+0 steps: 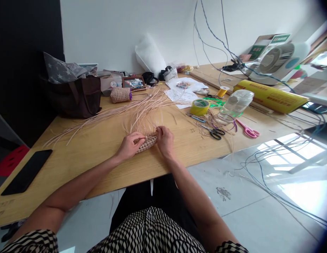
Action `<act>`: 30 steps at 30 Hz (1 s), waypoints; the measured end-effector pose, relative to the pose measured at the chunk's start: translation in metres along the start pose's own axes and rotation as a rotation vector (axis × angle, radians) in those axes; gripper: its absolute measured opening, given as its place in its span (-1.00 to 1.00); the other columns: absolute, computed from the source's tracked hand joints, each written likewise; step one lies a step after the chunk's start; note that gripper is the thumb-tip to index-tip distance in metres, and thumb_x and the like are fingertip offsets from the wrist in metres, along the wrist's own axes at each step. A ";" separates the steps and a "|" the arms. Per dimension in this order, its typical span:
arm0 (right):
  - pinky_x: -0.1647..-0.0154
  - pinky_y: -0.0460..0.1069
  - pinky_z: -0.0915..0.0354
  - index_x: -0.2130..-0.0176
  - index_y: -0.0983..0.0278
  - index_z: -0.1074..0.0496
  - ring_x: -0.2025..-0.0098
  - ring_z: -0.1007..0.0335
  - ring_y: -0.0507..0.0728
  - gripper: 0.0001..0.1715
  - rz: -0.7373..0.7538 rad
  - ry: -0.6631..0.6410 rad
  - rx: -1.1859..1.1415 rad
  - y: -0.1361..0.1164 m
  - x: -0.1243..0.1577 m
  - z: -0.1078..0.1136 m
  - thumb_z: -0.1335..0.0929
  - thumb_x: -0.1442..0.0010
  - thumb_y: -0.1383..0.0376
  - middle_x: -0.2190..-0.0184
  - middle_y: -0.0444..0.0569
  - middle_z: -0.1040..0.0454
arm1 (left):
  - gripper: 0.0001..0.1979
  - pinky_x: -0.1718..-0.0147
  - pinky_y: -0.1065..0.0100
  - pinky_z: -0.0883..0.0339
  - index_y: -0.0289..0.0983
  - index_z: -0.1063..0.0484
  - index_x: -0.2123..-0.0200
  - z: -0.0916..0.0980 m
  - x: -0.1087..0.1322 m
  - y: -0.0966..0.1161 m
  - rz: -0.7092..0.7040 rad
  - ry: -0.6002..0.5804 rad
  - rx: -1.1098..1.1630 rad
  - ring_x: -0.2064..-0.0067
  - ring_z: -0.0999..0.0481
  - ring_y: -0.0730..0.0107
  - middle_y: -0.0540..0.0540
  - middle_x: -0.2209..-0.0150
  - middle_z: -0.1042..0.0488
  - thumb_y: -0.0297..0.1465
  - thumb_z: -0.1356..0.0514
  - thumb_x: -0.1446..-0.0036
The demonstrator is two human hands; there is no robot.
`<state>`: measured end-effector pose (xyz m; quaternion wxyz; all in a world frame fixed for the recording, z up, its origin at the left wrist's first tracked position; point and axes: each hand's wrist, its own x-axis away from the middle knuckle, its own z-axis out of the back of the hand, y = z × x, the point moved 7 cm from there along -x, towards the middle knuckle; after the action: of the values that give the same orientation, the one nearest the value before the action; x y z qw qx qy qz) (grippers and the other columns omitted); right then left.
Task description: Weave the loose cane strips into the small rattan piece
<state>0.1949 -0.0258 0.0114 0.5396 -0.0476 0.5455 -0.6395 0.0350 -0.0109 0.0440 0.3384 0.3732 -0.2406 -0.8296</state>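
Note:
A partly woven basket piece (147, 144) in pale brown strips lies near the table's front edge, between my two hands. My left hand (131, 145) grips its left end, thumb and fingers pinched together. At its upper right end, my right hand (165, 139) is closed with the fingertips pinched at the weave; whether a single strip is between them is too small to tell. Long loose weaving strips (142, 111) fan out from the piece toward the back of the table and off to the left.
A finished woven pouch (121, 95) and dark bag (79, 96) stand behind. Right of my hands lie black scissors (216, 133), pink scissors (249, 129), yellow tape (199, 107) and a clear plastic container (238, 102). A phone (27, 171) lies left. Cables (261, 172) trail at right.

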 end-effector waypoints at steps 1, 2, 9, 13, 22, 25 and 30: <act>0.20 0.00 -0.22 0.31 0.30 -0.44 0.30 -0.36 0.12 -0.70 0.001 -0.002 0.001 0.000 0.000 0.000 -0.17 -0.24 0.29 0.36 0.03 -0.50 | -0.84 0.20 0.35 -0.37 -0.29 -0.52 0.32 0.000 0.002 0.001 0.000 -0.001 -0.002 0.23 -0.49 0.38 -0.11 0.28 -0.50 -0.35 -0.18 -0.10; 0.20 0.01 -0.21 0.31 0.30 -0.44 0.30 -0.35 0.12 -0.70 0.000 -0.005 0.006 0.000 0.000 -0.001 -0.17 -0.24 0.29 0.37 0.03 -0.50 | -0.84 0.19 0.34 -0.37 -0.29 -0.52 0.31 0.000 0.003 0.001 0.003 0.003 -0.003 0.22 -0.49 0.38 -0.11 0.27 -0.49 -0.35 -0.19 -0.08; 0.20 0.02 -0.20 0.29 0.32 -0.45 0.29 -0.34 0.14 -0.69 0.002 -0.021 0.037 -0.001 0.002 -0.002 -0.17 -0.24 0.30 0.36 0.06 -0.50 | -0.89 0.25 0.31 -0.39 -0.29 -0.53 0.40 -0.008 0.010 -0.001 0.063 0.143 0.045 0.30 -0.51 0.36 -0.09 0.35 -0.52 -0.39 -0.31 0.06; 0.20 0.01 -0.21 0.29 0.32 -0.45 0.29 -0.34 0.13 -0.70 -0.001 -0.023 0.028 0.000 0.002 -0.003 -0.18 -0.24 0.30 0.36 0.05 -0.50 | -0.94 0.25 0.28 -0.36 -0.27 -0.54 0.42 -0.012 0.012 0.006 -0.002 0.164 -0.033 0.30 -0.51 0.35 -0.09 0.37 -0.54 -0.41 -0.26 0.00; 0.26 -0.02 -0.24 0.35 0.28 -0.48 0.32 -0.31 0.09 -0.74 0.137 -0.014 -0.077 -0.027 0.006 0.030 -0.24 -0.21 0.26 0.44 -0.02 -0.40 | -0.92 0.20 0.24 -0.28 -0.24 -0.53 0.36 -0.014 0.010 0.005 -0.065 0.074 -0.066 0.27 -0.53 0.33 -0.09 0.31 -0.57 -0.39 -0.24 -0.06; 0.33 -0.04 -0.25 0.36 0.28 -0.48 0.35 -0.34 0.07 -0.76 0.065 -0.137 -0.192 -0.026 0.019 0.031 -0.25 -0.19 0.25 0.42 -0.02 -0.44 | -0.89 0.23 0.27 -0.27 -0.24 -0.52 0.31 -0.012 0.008 0.007 -0.088 0.075 -0.060 0.26 -0.52 0.36 -0.08 0.30 -0.57 -0.36 -0.23 -0.08; 0.46 -0.08 -0.23 0.38 0.29 -0.43 0.47 -0.33 0.03 -0.74 -0.189 -0.326 -0.482 -0.016 0.037 0.009 -0.28 -0.15 0.17 0.53 -0.08 -0.42 | -0.87 0.09 0.17 -0.15 -0.21 -0.50 0.32 -0.007 0.015 0.025 -0.302 0.172 -0.298 0.27 -0.52 0.39 -0.03 0.31 -0.57 -0.37 -0.15 -0.17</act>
<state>0.1751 -0.0627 0.0078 0.5312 -0.3269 0.5810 -0.5228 0.0433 -0.0395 0.0493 0.2808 0.4203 -0.0273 -0.8624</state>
